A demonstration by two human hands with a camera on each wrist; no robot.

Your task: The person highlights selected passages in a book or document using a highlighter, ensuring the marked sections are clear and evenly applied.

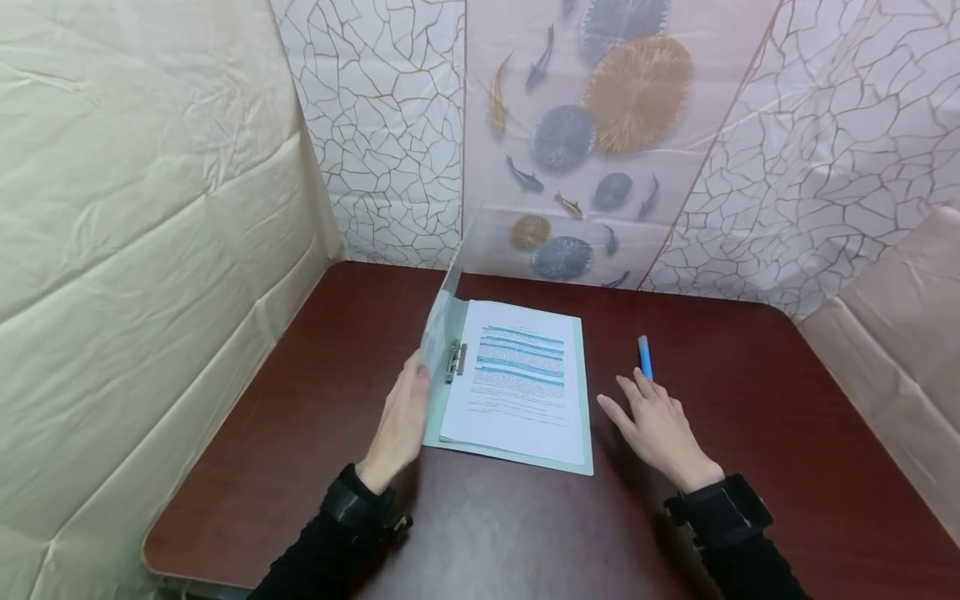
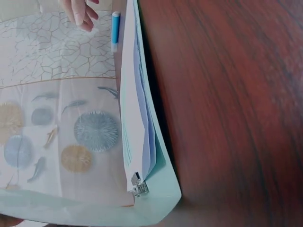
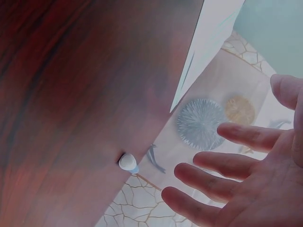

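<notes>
A pale green clip folder (image 1: 587,417) lies on the table, its cover (image 1: 442,308) raised steeply on the left. Inside is a stack of printed paper (image 1: 517,417) with blue bands across several text lines, beside a metal clip (image 1: 455,362). My left hand (image 1: 401,421) touches the raised cover from its outer side; part of its fingers is hidden by the cover in the left wrist view. My right hand (image 1: 660,429) hovers to the right of the folder, fingers spread and relaxed, holding nothing. Just beyond its fingertips lies a blue marker (image 1: 645,357).
The dark red-brown wooden table (image 1: 300,433) has rounded corners. A cream cloth (image 1: 150,250) hangs along the left side, and a patterned curtain (image 1: 382,133) stands behind the far edge. Another pale cloth (image 1: 900,358) borders the right.
</notes>
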